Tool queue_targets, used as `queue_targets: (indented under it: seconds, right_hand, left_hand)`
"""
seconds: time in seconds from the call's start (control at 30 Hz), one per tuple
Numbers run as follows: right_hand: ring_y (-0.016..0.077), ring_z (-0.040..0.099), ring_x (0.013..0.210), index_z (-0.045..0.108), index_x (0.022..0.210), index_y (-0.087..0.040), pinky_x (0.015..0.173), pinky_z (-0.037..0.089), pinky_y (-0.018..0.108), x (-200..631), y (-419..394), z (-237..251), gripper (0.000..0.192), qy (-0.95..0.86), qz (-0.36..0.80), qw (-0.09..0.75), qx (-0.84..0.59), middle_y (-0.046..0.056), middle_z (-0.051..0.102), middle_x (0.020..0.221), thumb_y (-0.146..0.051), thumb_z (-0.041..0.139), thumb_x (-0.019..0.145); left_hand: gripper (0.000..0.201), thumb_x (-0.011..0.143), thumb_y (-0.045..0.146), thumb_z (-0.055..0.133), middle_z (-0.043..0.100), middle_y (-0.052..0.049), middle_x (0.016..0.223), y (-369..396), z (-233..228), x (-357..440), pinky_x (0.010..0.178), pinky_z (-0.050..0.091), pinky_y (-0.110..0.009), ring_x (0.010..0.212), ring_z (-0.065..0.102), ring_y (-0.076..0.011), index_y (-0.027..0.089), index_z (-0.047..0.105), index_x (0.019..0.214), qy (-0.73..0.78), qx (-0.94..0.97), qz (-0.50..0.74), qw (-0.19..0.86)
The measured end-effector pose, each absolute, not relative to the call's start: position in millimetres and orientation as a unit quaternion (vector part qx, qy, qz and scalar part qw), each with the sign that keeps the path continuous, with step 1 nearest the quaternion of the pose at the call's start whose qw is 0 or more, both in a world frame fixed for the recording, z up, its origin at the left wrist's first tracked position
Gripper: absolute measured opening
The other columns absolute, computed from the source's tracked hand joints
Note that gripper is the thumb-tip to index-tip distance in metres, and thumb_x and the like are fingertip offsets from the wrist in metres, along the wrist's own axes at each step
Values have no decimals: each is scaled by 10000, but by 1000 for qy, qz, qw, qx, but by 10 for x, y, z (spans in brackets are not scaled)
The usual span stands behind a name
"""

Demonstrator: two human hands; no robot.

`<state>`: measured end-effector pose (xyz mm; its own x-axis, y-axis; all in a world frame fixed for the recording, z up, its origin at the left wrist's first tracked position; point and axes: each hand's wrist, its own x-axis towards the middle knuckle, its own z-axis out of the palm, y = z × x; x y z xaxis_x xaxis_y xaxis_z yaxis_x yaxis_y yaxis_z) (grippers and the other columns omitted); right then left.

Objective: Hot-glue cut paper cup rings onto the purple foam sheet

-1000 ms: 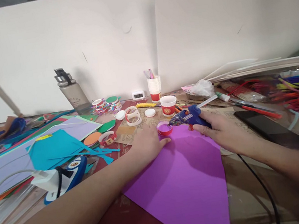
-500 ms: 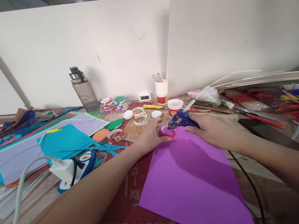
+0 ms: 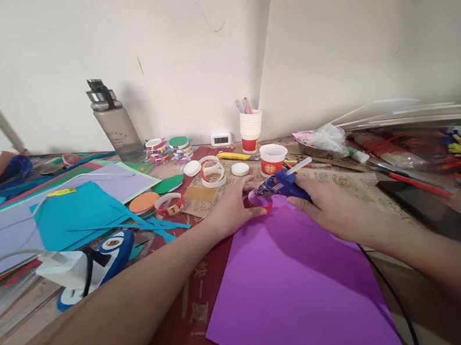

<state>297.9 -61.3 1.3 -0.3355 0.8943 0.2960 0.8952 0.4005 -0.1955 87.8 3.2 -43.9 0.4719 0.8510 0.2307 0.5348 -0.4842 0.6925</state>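
My left hand [image 3: 238, 205] pinches a small red paper ring [image 3: 268, 208], seemingly cut from a cup, with purple showing inside it. The ring rests at the far edge of a purple sheet [image 3: 294, 291]. In my right hand [image 3: 323, 198] is a blue hot glue gun [image 3: 283, 184] with a clear glue stick out of its back. Its nozzle points left, at the ring's rim; whether it touches I cannot tell. The gun's black cord runs down beside the sheet.
Behind the hands stand a red-and-white paper cup [image 3: 273, 159], a cup stack [image 3: 251, 130] and a small clock [image 3: 221, 139]. Leftward are cut rings [image 3: 212, 172], blue sheets [image 3: 82, 215], a power strip [image 3: 112, 257] and a bottle [image 3: 117, 126]. A dark phone [image 3: 436, 214] lies right.
The camera view has tilted downward and shifted slightly. The glue gun's nozzle stays at the red ring, and both hands keep their hold.
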Motion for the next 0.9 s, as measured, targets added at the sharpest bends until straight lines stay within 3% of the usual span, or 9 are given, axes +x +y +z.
queue_targets:
  seconds: [0.43, 0.7, 0.9]
  right_hand:
    - [261, 666, 938, 580, 1089, -178, 774, 482, 335, 2965, -553, -125, 242, -822, 43, 206, -529, 119, 715, 1042, -316, 423, 967]
    - [247, 668, 857, 609, 989, -184, 706, 465, 314, 3020, -658, -1, 188, -817, -47, 156, -553, 103, 713, 927, -270, 445, 952]
    - [231, 660, 759, 590, 954, -201, 619, 450, 295, 3000, -763, 70, 173, -799, -24, 173, -575, 87, 713, 861, -316, 460, 955]
  left_hand:
    - [809, 664, 403, 799, 621, -103, 1306, 45, -480, 885, 1045, 420, -477, 1220, 560, -285, 216, 449, 1369, 437, 803, 290, 282]
    - [812, 656, 429, 799, 565, -127, 1379, 34, -452, 886, 1047, 437, -471, 1258, 534, -317, 178, 472, 1355, 467, 803, 261, 262]
    - [814, 653, 424, 799, 582, -119, 1356, 32, -454, 885, 1018, 479, -420, 1223, 570, -293, 180, 468, 1355, 452, 798, 276, 287]
